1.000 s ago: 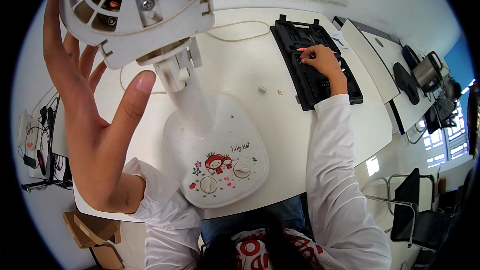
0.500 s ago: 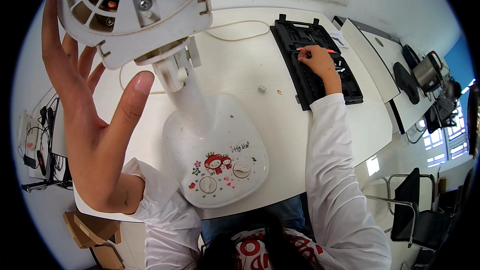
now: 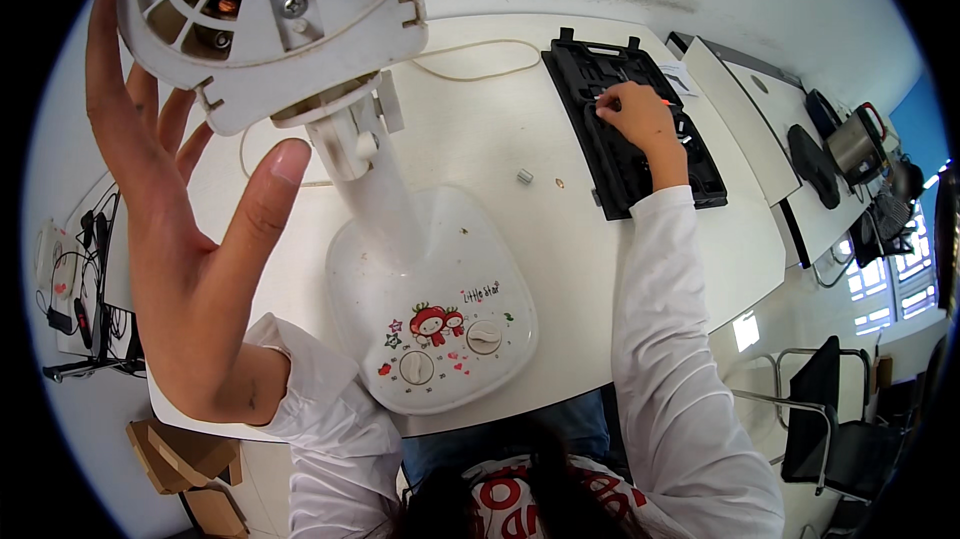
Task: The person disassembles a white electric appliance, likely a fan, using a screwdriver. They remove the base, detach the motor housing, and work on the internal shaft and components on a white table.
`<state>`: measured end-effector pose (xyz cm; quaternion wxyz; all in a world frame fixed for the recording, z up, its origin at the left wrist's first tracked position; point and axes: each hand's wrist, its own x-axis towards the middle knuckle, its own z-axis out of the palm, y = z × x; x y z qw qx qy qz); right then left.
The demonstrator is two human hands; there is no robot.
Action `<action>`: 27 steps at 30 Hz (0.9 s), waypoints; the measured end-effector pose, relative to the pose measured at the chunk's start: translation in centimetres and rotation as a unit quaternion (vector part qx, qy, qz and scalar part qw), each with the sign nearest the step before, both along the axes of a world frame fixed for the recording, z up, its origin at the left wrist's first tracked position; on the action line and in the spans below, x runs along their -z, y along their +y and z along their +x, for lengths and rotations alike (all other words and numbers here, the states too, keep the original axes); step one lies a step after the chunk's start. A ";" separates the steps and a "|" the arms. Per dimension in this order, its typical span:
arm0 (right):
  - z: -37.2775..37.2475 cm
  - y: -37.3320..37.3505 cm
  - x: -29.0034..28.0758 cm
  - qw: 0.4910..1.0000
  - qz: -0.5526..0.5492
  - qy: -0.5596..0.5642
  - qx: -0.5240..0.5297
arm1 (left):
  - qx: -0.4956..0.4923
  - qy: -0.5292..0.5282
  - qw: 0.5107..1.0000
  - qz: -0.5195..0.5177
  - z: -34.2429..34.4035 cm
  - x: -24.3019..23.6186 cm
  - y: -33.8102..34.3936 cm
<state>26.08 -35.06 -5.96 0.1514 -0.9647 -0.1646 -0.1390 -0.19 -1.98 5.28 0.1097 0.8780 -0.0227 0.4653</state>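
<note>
A fan stands before me with its white motor housing (image 3: 270, 89) bare at the top and screws and copper windings showing through its slots. My left hand (image 3: 190, 209) is open beside the housing, thumb apart, its fingers reaching up along and partly behind the left rim. Below is the fan's white base (image 3: 440, 279), with two knobs and a cartoon print. Over the black tool case (image 3: 640, 164) at the far right, my right hand (image 3: 638, 117) has its fingers pinched together. A thin orange-red tool (image 3: 667, 102) passes under that hand; whatever the fingertips hold is hidden.
A small metal cylinder (image 3: 524, 176) and a tiny brass-coloured piece (image 3: 560, 182) lie on the white table (image 3: 580, 289). A pale cord (image 3: 480, 74) loops behind the fan. Black chairs (image 3: 810, 419) stand at right, cardboard boxes (image 3: 180, 454) on the floor at left.
My right hand has shifted slightly right and up over the tool case, covering more of the orange-red tool. The left hand and the fan are almost unmoved.
</note>
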 end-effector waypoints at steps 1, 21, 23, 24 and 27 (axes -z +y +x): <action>-0.6 0.6 -0.9 1.000 -0.003 -0.013 -0.001 | -0.001 0.000 1.000 -0.001 -0.1 -0.1 0.0; -4.4 7.3 0.3 0.952 -0.066 0.167 -0.247 | 0.043 0.013 0.999 0.000 0.0 -0.1 0.4; -3.0 6.0 -0.4 0.948 -0.008 0.119 -0.295 | 0.048 0.015 0.999 -0.002 -0.3 -0.2 0.6; -2.9 5.1 -1.6 0.959 0.021 0.108 -0.260 | 0.051 0.015 0.999 -0.005 -0.3 -0.2 0.6; -2.8 1.1 -4.5 0.985 0.075 0.061 -0.141 | 0.053 0.012 0.998 -0.016 -0.4 0.0 0.5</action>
